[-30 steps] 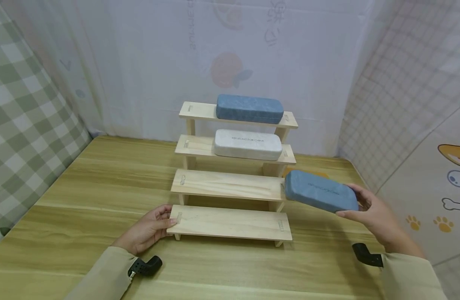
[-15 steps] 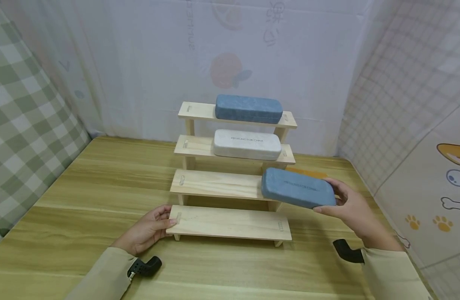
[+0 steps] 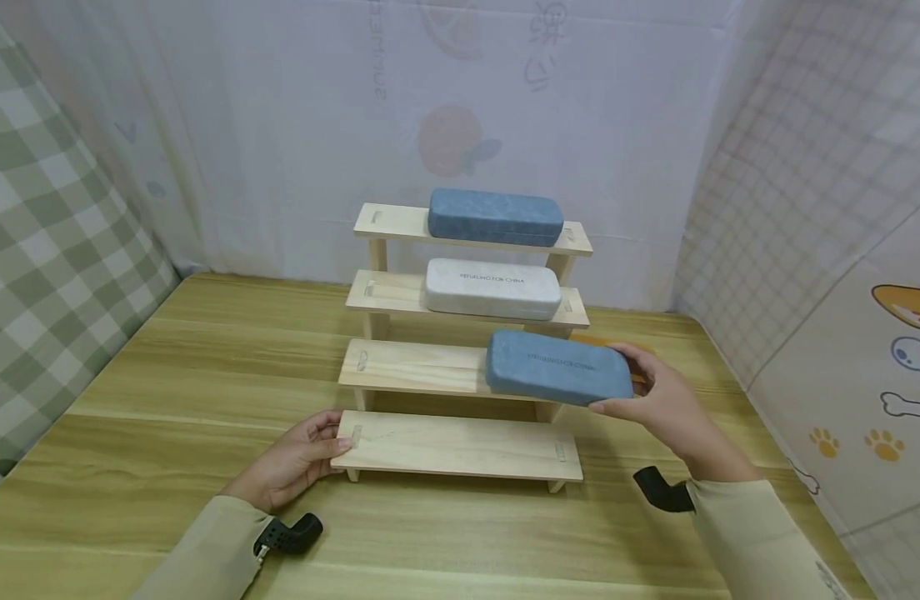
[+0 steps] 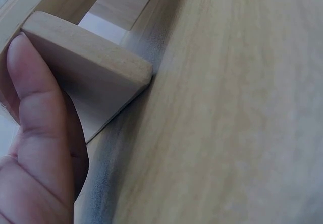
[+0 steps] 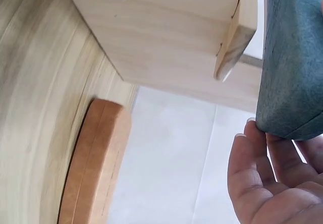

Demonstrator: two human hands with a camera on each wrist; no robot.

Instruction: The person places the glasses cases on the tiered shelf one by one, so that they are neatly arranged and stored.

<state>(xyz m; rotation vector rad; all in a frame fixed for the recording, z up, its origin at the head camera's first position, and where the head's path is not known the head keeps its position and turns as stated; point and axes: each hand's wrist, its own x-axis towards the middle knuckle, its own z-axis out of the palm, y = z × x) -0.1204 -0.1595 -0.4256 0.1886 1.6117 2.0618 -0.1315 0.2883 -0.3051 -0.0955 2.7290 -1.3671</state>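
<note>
- The person's right hand (image 3: 655, 408) grasped the right end of a long, rounded blue case with dark lettering (image 3: 557, 367), its thumb at the near corner and the fingers at the far side.
- That blue case was at the right part of the 2nd shelf from the bottom on a 4-tier stand of pale wood (image 3: 452, 447). It sloped, right end lower, and its near right corner jutted past the shelf; whether its underside touched the wood could not be told.
- The left hand (image 3: 298, 462) was clasped on the left end of the stand's lowest shelf, thumb on top; its grip was partly hidden by the wood.
- A rounded white case with dark lettering (image 3: 492, 289) lay on the 3rd shelf from the bottom, right of centre.
- A 2nd rounded blue case (image 3: 495, 217) lay on the top shelf, above the white 1.
- A long orange-brown case (image 5: 96, 158) rested on the wood-grained tabletop (image 3: 205, 375), near the stand's right side; in the head view the right hand and the blue case partly covered it.
- Black angled mounts (image 3: 289, 535) sat at both beige sleeves (image 3: 205, 550).
</note>
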